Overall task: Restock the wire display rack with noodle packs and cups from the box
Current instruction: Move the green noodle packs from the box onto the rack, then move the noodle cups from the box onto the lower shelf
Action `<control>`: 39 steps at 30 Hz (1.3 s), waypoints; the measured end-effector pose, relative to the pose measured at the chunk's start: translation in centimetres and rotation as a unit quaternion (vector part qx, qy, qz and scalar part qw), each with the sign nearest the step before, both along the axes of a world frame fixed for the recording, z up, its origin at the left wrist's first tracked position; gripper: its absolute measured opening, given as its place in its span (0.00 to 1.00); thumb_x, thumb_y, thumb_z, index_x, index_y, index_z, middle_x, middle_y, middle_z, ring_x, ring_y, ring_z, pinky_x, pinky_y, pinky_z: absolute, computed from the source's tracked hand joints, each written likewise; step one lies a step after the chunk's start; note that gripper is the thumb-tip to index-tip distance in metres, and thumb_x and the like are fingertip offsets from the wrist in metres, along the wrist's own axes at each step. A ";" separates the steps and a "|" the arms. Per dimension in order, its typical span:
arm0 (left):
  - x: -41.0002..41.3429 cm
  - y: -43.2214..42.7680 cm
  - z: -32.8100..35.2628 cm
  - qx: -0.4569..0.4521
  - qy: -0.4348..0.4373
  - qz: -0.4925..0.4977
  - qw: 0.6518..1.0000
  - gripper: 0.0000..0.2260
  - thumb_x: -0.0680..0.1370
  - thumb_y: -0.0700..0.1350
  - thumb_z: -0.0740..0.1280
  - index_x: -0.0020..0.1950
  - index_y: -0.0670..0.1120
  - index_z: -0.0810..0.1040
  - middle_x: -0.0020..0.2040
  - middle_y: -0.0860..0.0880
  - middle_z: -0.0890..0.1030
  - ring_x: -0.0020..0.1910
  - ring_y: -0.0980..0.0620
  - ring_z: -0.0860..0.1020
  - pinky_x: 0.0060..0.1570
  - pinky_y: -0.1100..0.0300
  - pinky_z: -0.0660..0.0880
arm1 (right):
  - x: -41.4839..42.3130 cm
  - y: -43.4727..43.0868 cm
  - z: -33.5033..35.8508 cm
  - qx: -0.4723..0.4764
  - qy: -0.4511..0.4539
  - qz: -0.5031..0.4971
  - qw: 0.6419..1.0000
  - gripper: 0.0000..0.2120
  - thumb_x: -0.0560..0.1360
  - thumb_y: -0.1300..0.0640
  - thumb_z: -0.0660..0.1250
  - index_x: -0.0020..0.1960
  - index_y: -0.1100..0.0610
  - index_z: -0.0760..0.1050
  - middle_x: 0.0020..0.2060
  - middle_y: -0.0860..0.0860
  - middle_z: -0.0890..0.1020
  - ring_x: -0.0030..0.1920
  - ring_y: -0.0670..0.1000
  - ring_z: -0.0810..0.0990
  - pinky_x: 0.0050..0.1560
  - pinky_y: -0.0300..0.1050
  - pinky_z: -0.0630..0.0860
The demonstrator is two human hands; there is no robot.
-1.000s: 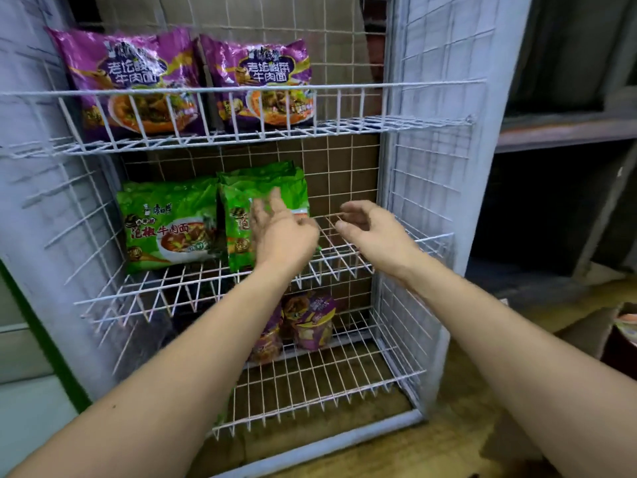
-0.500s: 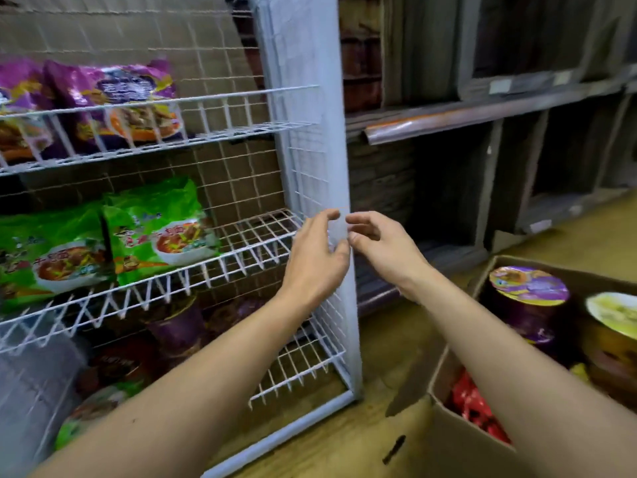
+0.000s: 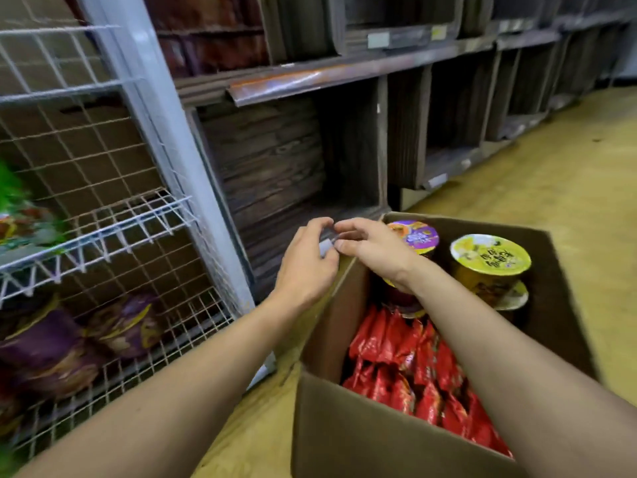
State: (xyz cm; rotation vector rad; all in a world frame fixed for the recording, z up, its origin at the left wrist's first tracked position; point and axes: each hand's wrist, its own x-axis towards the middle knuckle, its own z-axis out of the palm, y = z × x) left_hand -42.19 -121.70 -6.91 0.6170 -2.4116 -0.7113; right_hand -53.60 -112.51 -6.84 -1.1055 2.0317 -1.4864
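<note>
A brown cardboard box (image 3: 348, 439) stands on the floor at the lower right. Inside it lie several red noodle packs (image 3: 410, 367), a purple-lidded cup (image 3: 418, 238) and a yellow-lidded cup (image 3: 489, 260) stacked on another. The white wire rack (image 3: 165, 132) fills the left side, with green packs (image 3: 20, 215) on its middle shelf and purple cups (image 3: 124, 326) lying on the bottom shelf. My left hand (image 3: 308, 263) and my right hand (image 3: 372, 246) hover close together over the box's far left corner, fingers curled and fingertips nearly touching. Neither hand holds anything.
Dark wooden shelving (image 3: 344, 139) with empty cubbies runs along the wall behind the box and off to the right. A yellowish wooden floor (image 3: 568, 188) stretches to the right of the box. The rack's corner post stands just left of my left hand.
My view has swung right from the rack to the box. Both empty hands have moved from the rack's middle shelf to above the box's far corner.
</note>
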 end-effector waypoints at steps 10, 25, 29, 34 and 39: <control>-6.0 3.2 -4.9 0.051 -0.047 0.006 0.998 0.18 0.81 0.42 0.64 0.72 0.48 0.71 0.69 0.48 0.76 0.70 0.50 0.72 0.68 0.58 0.67 | -4.3 -0.2 -7.8 -0.007 -0.138 -0.173 0.975 0.15 0.74 0.60 0.67 0.58 0.52 0.82 0.55 0.50 0.85 0.58 0.52 0.82 0.65 0.53 0.76; -11.7 3.6 -10.0 0.201 -0.080 0.032 0.976 0.20 0.84 0.54 0.59 0.76 0.50 0.67 0.70 0.45 0.74 0.68 0.46 0.74 0.69 0.50 0.70 | -7.8 1.8 -11.3 0.062 -0.153 -0.287 0.944 0.15 0.78 0.57 0.66 0.64 0.51 0.78 0.59 0.50 0.83 0.62 0.54 0.79 0.65 0.49 0.74; -13.3 3.5 -11.1 0.262 -0.067 0.026 0.962 0.21 0.84 0.55 0.60 0.76 0.50 0.67 0.69 0.46 0.75 0.66 0.47 0.75 0.65 0.54 0.71 | -8.6 2.0 -11.7 0.084 -0.139 -0.305 0.938 0.15 0.79 0.54 0.67 0.64 0.52 0.77 0.57 0.49 0.82 0.60 0.53 0.80 0.63 0.49 0.76; -15.7 2.5 -11.4 0.343 -0.025 0.044 0.938 0.25 0.83 0.57 0.60 0.77 0.48 0.64 0.72 0.43 0.73 0.69 0.44 0.73 0.69 0.49 0.70 | -8.6 1.3 -11.5 0.100 -0.141 -0.309 0.935 0.19 0.78 0.49 0.68 0.67 0.54 0.75 0.55 0.49 0.82 0.58 0.54 0.81 0.63 0.54 0.77; -17.1 1.6 -12.1 0.402 -0.016 0.030 0.915 0.31 0.82 0.59 0.60 0.81 0.49 0.56 0.78 0.43 0.67 0.75 0.42 0.68 0.73 0.48 0.66 | -8.8 0.1 -12.2 0.091 -0.146 -0.324 0.930 0.25 0.73 0.39 0.68 0.64 0.53 0.74 0.50 0.47 0.80 0.57 0.54 0.82 0.60 0.60 0.79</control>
